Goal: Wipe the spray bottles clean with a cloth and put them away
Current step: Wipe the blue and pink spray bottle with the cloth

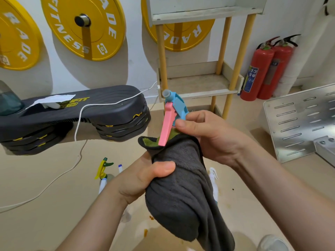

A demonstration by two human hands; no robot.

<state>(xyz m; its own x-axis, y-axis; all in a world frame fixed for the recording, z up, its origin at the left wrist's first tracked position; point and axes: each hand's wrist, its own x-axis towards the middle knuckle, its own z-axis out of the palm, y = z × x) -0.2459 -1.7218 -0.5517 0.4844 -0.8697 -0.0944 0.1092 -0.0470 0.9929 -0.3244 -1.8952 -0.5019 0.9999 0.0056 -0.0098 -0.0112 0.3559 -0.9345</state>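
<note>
Two bare hands held a spray bottle (pixel 174 104) in mid-air above the beige floor (pixel 45 178), its body swaddled in a dark grey cloth (pixel 181 196) so that only the blue head and the pink trigger (pixel 167 124) showed. The left hand (pixel 145 178) gripped the cloth-wrapped body from the side, thumb pressed across the fabric and fingers curled out of sight behind it. The right hand (pixel 213 138) pinched the bottle's neck just under the head, thumb on the near side. Both forearms reached in from the lower edge of the view and met at the bottle, which stood nearly upright and leaned slightly away.

The bottle looked like light, stiff plastic, probably slick when bare. How full it was could not be told under the cloth. The soft, thick cloth likely gave the surer grip. The thin trigger seemed the part least fit to bear a pull, so neck and body were the sensible holds.

More spray bottles (pixel 103 171) stood on the floor below the hands, and a pale shelf (pixel 197 82) on yellow legs stood beyond.
</note>
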